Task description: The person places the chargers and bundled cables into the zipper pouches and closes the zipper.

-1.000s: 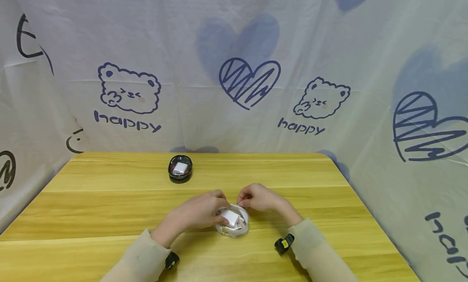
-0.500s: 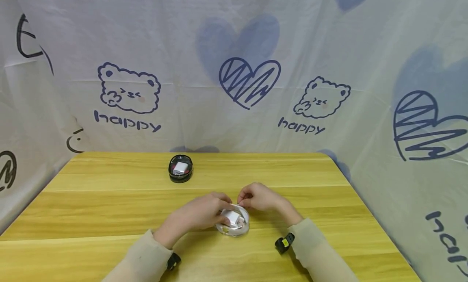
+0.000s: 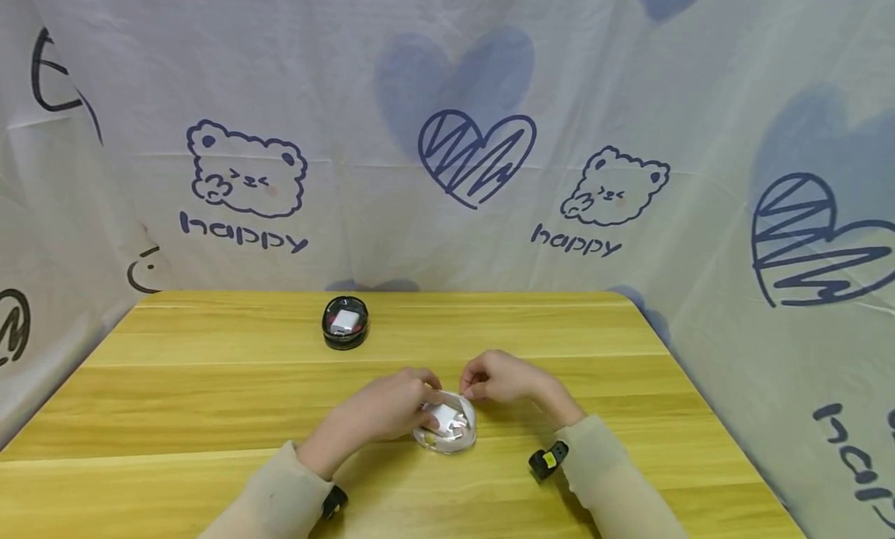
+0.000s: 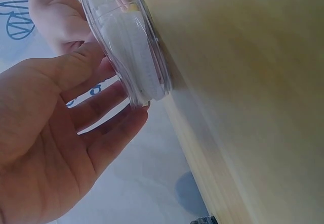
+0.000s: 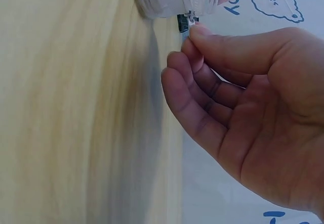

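Note:
A clear, rounded zip case (image 3: 457, 442) with white edging rests on the table before me. Inside it show a white block (image 3: 444, 418), which looks like a charger plug, and a bit of pink. My left hand (image 3: 391, 403) grips the case from its left side, thumb on top and fingers along the far edge. At the case's far right edge my right hand (image 3: 509, 378) pinches a small zipper pull (image 5: 192, 20) between thumb and forefinger, the other fingers curled loosely. The left wrist view shows the case (image 4: 129, 47) bulging around its contents.
A black zip case (image 3: 345, 341) with a clear top stands near the table's back edge, left of centre, and holds another white block (image 3: 345, 321). The wooden table (image 3: 210, 399) ends at a printed cloth (image 3: 363, 213) behind and at both sides.
My right hand has shifted slightly to the right along the case's edge. The left hand keeps its grip with only a tiny shift, and the black case has stayed put.

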Demonstrator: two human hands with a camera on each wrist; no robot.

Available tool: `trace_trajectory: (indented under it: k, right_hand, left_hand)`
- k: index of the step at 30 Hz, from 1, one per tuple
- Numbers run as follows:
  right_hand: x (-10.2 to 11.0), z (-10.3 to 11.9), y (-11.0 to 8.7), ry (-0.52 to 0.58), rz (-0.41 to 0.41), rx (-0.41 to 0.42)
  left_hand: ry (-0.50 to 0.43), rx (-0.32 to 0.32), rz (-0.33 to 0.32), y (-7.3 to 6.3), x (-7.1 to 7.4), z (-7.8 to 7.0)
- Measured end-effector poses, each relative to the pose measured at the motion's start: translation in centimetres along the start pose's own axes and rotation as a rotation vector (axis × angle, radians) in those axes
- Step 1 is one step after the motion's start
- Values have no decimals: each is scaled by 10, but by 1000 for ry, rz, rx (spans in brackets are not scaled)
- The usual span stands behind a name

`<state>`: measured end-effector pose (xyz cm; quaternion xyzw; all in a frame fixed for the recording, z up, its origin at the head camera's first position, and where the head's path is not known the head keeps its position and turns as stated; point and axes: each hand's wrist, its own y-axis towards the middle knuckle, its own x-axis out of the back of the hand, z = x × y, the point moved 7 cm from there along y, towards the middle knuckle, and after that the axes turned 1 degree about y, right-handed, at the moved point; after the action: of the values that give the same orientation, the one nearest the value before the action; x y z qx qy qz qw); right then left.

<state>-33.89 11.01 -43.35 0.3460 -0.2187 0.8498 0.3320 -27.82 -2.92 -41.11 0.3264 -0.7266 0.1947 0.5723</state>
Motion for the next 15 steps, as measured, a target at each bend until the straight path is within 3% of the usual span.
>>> trace_trajectory:
  k: [6, 15]
  right_hand:
    - [0, -2, -1, 17, 5, -3]
    - [-2, 1, 4, -7, -55, -2]
  left_hand:
    - [-30, -5, 0, 0, 1, 1]
    - [-56, 0, 2, -2, 4, 5]
